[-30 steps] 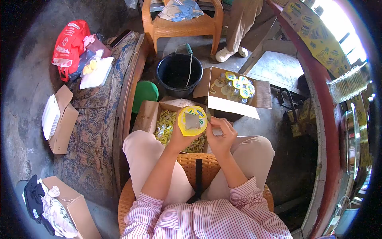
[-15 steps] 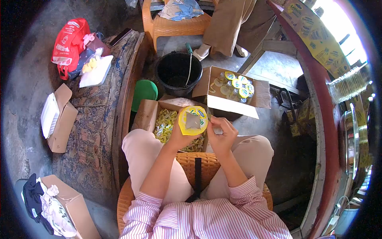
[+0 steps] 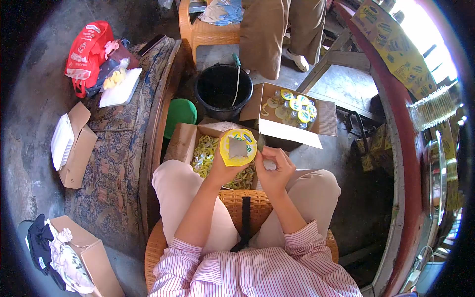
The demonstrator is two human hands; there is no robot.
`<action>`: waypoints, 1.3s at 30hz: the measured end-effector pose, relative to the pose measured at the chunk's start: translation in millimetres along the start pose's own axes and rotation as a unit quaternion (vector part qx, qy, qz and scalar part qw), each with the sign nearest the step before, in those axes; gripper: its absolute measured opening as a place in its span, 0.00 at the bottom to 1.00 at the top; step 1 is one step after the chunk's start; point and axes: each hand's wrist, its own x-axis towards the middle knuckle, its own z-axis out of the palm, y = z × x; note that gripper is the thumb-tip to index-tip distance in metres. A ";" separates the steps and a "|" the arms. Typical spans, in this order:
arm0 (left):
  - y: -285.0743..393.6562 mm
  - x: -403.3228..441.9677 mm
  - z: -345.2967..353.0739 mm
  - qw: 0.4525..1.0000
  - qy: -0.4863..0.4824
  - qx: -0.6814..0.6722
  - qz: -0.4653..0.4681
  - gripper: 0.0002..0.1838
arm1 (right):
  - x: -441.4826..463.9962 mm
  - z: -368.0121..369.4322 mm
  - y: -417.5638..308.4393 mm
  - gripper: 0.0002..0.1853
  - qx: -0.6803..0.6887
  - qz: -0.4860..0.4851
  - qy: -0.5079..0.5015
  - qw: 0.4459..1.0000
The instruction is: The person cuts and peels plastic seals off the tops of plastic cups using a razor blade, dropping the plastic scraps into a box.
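Observation:
In my left hand (image 3: 222, 171) is a cup with a yellow lemon-print lid (image 3: 237, 161), its top facing me. A greyish, roughly square patch with pointed corners shows in the lid's middle; whether it is a cut opening I cannot tell. My right hand (image 3: 276, 171) is pinched at the cup's right edge on a small, dark, thin piece (image 3: 261, 142), too small to name. Below the hands, between my knees, stands a cardboard box (image 3: 180, 143) filled with yellow and clear strips (image 3: 207, 151).
Ahead is a black bucket (image 3: 208, 101) with a green-handled tool (image 3: 236, 62). Right of it, an open box (image 3: 287, 129) holds yellow-lidded cups (image 3: 299, 106). A green stool (image 3: 180, 116) stands left, beside a patterned bench (image 3: 111, 163). Another person's legs (image 3: 267, 39) are near an orange chair (image 3: 213, 34).
The cup has shifted slightly left and up in my left hand, with my right hand staying at its edge. The other person's legs have moved left, in front of the chair.

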 end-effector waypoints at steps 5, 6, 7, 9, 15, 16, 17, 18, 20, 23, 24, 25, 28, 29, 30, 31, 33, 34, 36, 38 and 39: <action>-2.3 -0.5 1.3 1.000 0.011 0.003 0.001 0.37 | -0.2 2.2 -1.7 0.08 -0.001 -0.014 0.002 1.000; -3.2 -0.5 1.9 1.000 0.011 -0.009 0.000 0.38 | 0.0 2.6 -2.2 0.08 -0.007 -0.019 0.007 1.000; -3.4 -0.5 2.3 1.000 0.010 -0.014 -0.005 0.38 | 0.3 2.8 -2.6 0.08 -0.013 -0.024 0.011 1.000; -3.8 -1.1 2.7 1.000 0.009 -0.025 -0.015 0.38 | 0.6 2.7 -2.2 0.08 -0.014 -0.022 0.010 1.000; -5.4 -3.0 2.1 0.999 -0.007 0.040 0.013 0.38 | 3.8 -0.1 -2.1 0.07 -0.017 -0.034 0.007 0.999; -6.1 -3.2 1.5 0.999 -0.010 0.034 0.006 0.38 | 3.7 -0.4 -1.5 0.07 -0.016 -0.035 0.004 0.999; -7.7 -3.0 1.0 0.999 -0.013 0.029 -0.001 0.38 | 3.7 0.0 -1.0 0.07 -0.014 -0.035 0.004 0.999; -8.7 -3.4 0.9 1.000 -0.016 0.023 -0.008 0.38 | 3.5 0.2 -0.7 0.07 -0.012 -0.035 0.004 0.999; -8.5 -5.7 1.3 0.999 -0.019 0.019 -0.020 0.38 | 3.0 -0.5 -0.5 0.07 -0.018 -0.039 0.004 0.999; -7.7 -5.8 -0.2 0.999 -0.035 -0.004 -0.035 0.37 | 5.1 -1.8 -1.0 0.07 -0.026 -0.045 0.003 0.999; -7.5 -6.1 -1.0 0.998 -0.042 -0.015 -0.041 0.36 | 5.8 -2.1 -1.4 0.07 -0.020 -0.042 0.001 0.999; -7.3 -5.3 -1.8 0.998 -0.042 -0.018 -0.046 0.37 | 7.0 -1.7 -1.4 0.08 -0.014 -0.039 0.000 0.999; -7.8 -6.6 -1.9 0.997 -0.043 -0.023 -0.057 0.40 | 5.8 -2.0 -0.3 0.08 -0.021 -0.045 0.003 0.999; -8.3 -5.7 -2.2 0.997 -0.044 -0.019 -0.054 0.40 | 6.1 -1.6 -0.7 0.08 -0.022 -0.046 0.005 0.999; -8.6 -5.3 -2.3 0.998 -0.045 -0.016 -0.050 0.40 | 5.9 -1.8 -1.8 0.07 -0.024 -0.046 0.006 0.999; -8.8 -4.2 -2.5 0.997 -0.046 -0.018 -0.052 0.40 | 6.6 -1.8 -2.1 0.07 -0.025 -0.047 0.008 0.999; -8.7 -5.1 -3.3 0.997 -0.048 -0.023 -0.059 0.40 | 6.5 -2.0 -1.6 0.07 -0.026 -0.053 0.006 0.998; -7.6 -4.2 -3.8 0.997 -0.052 -0.021 -0.054 0.40 | 7.5 -2.1 -1.2 0.07 -0.027 -0.058 0.006 0.998; -4.5 -3.8 -4.7 0.997 -0.059 -0.017 -0.046 0.40 | 7.2 -3.6 -1.9 0.07 -0.035 -0.058 0.002 0.998; -3.7 -4.3 -4.5 0.997 -0.056 -0.019 -0.044 0.40 | 7.0 -4.0 -2.3 0.07 -0.038 -0.062 0.003 0.997; -3.7 -3.7 -4.3 0.997 -0.054 -0.019 -0.042 0.39 | 8.4 -3.3 -2.1 0.07 -0.038 -0.067 0.006 0.997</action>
